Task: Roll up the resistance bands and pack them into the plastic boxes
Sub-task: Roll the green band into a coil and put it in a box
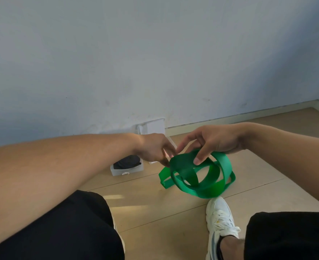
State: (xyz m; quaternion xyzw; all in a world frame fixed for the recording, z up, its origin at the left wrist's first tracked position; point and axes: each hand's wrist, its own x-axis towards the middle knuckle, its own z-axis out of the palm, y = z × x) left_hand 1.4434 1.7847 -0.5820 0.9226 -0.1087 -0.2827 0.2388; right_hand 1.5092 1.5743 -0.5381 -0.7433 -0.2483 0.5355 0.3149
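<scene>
One green band (198, 177) hangs in loose coils above the floor, pinched by the left hand (156, 150) and steadied by the right hand (213, 142); rolling looks unfinished. Beyond, one plastic box (126, 168) already holds a rolled black band (127, 161).

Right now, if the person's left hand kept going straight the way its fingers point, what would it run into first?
The left hand points rightward, its fingertips at the edge of the green resistance band. Going on, it would likely push into that band's loops first, then meet the right hand gripping the band from above. Depth is hard to judge here.
</scene>
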